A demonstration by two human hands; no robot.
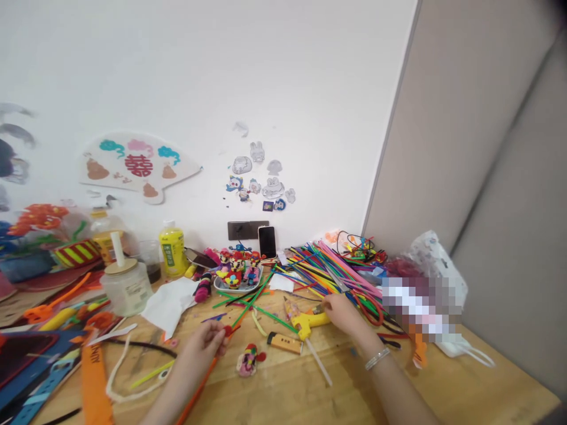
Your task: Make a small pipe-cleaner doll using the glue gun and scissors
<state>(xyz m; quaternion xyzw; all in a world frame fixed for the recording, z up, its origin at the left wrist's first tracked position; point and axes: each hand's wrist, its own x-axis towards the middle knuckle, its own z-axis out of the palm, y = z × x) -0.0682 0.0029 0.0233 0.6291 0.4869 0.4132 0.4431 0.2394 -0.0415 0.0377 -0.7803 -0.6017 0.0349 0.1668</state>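
Note:
My left hand is closed in a pinch on a small red piece at the tip of an orange pipe cleaner that runs down toward me over the wooden table. My right hand, a silver bracelet on its wrist, grips the rear of a yellow glue gun that lies on the table. Next to the gun are an orange lighter and a small pink and red figure. A big pile of coloured pipe cleaners lies just beyond my right hand.
A tray of small bright figures, a black phone leaning on the wall, a yellow bottle and a lidded glass jar stand at the back. White paper, orange and blue craft strips lie left. A plastic bag sits right.

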